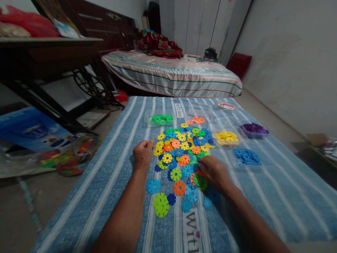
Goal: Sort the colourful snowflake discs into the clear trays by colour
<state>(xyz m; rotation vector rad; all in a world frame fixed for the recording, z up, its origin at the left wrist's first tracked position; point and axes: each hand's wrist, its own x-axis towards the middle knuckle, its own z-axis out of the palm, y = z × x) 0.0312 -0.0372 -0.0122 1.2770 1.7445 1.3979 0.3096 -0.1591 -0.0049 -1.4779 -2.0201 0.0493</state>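
A loose pile of notched plastic discs [176, 143] in yellow, orange, green and blue spreads over the striped cloth. At the pile's left edge is my left hand [143, 153], its fingers curled closed; whatever they may hold is hidden. My right hand [213, 170] reaches into the right side of the pile with fingers pinched together. Dark blue shows by those fingertips, but I cannot tell whether it is held. Nearer to me lie single discs, among them an orange disc [179, 188], a light blue disc [153, 186] and lime green discs [161, 205].
Clear plastic boxes hold sorted discs: green discs [162, 120], orange discs [198, 120], yellow discs [226, 137], purple discs [254, 130] and blue discs [247, 156]. A small red-and-white packet [225, 105] lies at the far right. Beyond the table stands a bed [173, 75].
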